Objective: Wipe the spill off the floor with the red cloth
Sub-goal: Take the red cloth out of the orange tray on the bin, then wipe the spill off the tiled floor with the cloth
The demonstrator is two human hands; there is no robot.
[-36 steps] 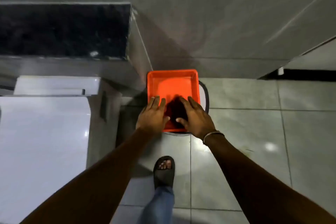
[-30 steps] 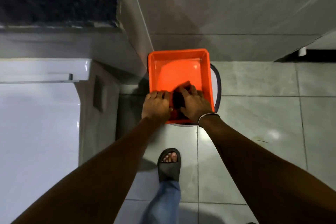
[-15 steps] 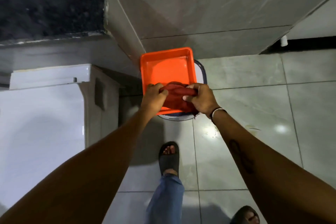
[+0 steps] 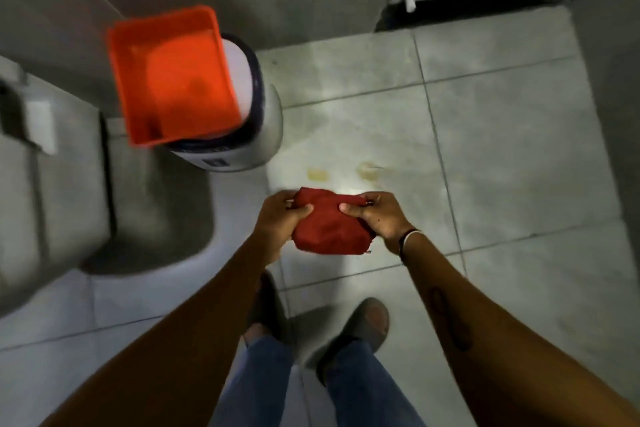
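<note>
We are gripping the bunched red cloth [image 4: 330, 224] by its side edges, left hand [image 4: 282, 218] and right hand [image 4: 379, 217], above open grey tiled floor [image 4: 502, 149]; two yellowish spill patches [image 4: 317, 174] are lying just beyond.

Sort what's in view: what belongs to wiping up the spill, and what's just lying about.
For the job:
red cloth, held in left hand and right hand
yellowish spill spots on the floor

Lying about:
orange tub
white bucket under it
toilet
</note>
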